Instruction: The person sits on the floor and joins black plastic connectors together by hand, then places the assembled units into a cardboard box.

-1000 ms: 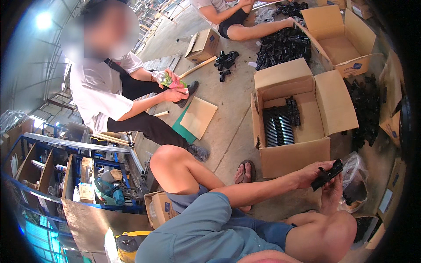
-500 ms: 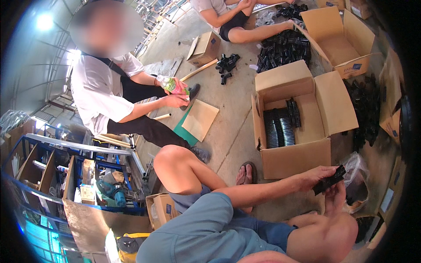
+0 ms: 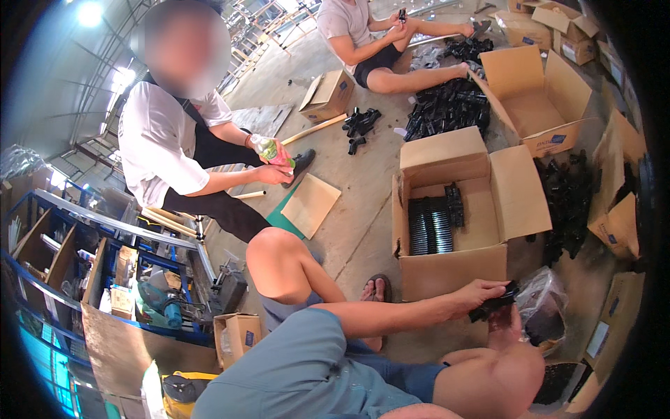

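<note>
Left hand [image 3: 472, 297] and right hand [image 3: 506, 328] meet by the near right corner of the open cardboard box [image 3: 453, 274]. Left pinches a black part [image 3: 490, 306]; right sits beneath, grip unclear. Part judged light, stiff, slightly slippery; hold across its long sides.

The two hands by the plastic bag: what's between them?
A black piece: the left hand grips it, the right hand is below, seen in the head view.

The open brown cardboard box [image 3: 452, 274] is reachable from above, right of its ribbed black parts [image 3: 430, 225]; 2 raised cardboard flaps [image 3: 520, 192] block its far and right sides; the left hand [image 3: 474, 299] and a clear plastic bag [image 3: 551, 297] crowd its near right corner.
</note>
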A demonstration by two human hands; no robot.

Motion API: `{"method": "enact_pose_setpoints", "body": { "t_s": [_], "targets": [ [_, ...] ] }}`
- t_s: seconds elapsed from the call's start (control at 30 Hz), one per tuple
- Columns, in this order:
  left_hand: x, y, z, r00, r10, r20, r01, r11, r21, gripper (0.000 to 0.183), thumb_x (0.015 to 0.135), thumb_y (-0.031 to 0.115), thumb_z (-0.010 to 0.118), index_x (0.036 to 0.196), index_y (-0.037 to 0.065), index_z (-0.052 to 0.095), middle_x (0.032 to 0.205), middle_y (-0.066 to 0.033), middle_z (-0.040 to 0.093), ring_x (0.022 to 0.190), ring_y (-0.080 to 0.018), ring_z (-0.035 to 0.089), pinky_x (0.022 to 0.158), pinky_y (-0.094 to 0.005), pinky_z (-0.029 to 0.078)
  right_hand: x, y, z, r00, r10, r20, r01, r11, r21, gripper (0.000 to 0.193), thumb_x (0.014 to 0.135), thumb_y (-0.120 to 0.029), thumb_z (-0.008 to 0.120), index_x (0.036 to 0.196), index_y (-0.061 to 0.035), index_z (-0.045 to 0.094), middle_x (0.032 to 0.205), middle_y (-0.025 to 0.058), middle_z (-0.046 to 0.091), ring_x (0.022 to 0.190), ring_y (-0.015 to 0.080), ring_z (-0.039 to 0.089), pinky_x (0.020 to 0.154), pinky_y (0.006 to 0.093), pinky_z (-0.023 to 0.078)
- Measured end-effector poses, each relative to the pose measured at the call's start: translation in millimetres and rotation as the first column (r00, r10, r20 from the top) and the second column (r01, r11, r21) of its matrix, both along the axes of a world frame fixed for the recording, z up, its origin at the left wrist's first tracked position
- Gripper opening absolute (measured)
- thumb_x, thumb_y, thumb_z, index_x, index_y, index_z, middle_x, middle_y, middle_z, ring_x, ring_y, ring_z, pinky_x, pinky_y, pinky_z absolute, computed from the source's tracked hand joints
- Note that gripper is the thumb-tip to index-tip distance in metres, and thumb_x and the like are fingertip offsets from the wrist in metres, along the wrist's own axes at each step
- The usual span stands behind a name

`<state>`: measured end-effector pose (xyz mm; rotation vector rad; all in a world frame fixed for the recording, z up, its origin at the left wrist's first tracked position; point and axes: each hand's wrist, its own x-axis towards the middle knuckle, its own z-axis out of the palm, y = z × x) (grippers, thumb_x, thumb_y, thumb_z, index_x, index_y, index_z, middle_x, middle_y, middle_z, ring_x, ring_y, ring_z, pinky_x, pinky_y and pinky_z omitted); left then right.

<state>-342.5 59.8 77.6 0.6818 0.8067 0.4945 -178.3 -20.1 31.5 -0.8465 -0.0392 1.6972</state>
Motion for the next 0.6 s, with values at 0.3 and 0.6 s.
{"method": "enact_pose_setpoints", "body": {
  "t_s": [0.3, 0.6],
  "targets": [
    [-12, 0, 37, 0.929, 0.228, -0.291, -0.105, 0.918, 0.383, 0.037, 0.102, 0.02, 0.062, 0.136, 0.005, 0.063, 0.115, 0.0019, 0.07, 0.101, -0.0054, 0.058, 0.09, -0.0246, 0.05, -48, 28, 43, 0.986, -0.059, 0.153, 0.044, 0.994, 0.101, 0.039, 0.099, -0.042, 0.065, 0.118, -0.0082, 0.068, 0.102, -0.0008, 0.068, 0.089, 0.0112, 0.061, 0.075, 0.0276, 0.049],
    [9, -31, 34, 0.829, 0.432, -0.354, -0.274, 0.867, 0.415, 0.039, 0.099, 0.022, 0.066, 0.133, 0.001, 0.063, 0.115, -0.0059, 0.073, 0.098, -0.0069, 0.061, 0.086, -0.0241, 0.051, -40, 31, 3, 0.903, -0.019, 0.428, 0.009, 1.0, 0.025, 0.05, 0.098, -0.044, 0.066, 0.117, 0.0024, 0.069, 0.101, 0.0055, 0.07, 0.085, 0.0122, 0.064, 0.075, 0.026, 0.051]
  ]
}}
